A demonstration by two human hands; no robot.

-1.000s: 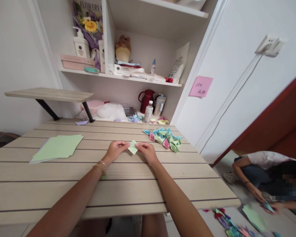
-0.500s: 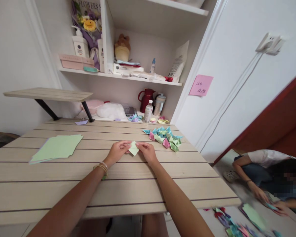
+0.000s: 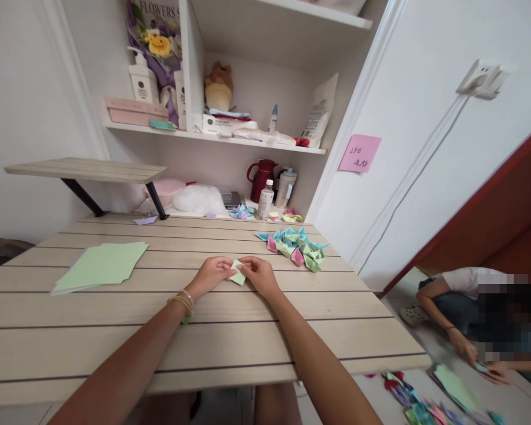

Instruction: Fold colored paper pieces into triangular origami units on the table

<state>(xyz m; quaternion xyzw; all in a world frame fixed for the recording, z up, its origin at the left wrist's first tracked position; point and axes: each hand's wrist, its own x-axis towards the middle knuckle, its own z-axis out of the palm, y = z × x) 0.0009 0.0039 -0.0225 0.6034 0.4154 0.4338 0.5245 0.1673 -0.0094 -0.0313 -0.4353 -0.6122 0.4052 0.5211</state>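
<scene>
Both of my hands meet over the middle of the slatted wooden table. My left hand, with bracelets at the wrist, and my right hand pinch a small folded piece of light green paper between them, low against the tabletop. Their fingers are closed on it and hide most of it. A pile of folded paper pieces in blue, green and pink lies just beyond my right hand. A stack of light green paper sheets lies to the left.
A raised wooden shelf stands at the table's back left. Behind are a red jug, a small bottle and wall shelves with clutter. At the right, a person crouches on the floor over coloured papers.
My hands have come closer together over the green paper and pressed it lower; less of it shows now. The person on the floor has shifted a hand.
</scene>
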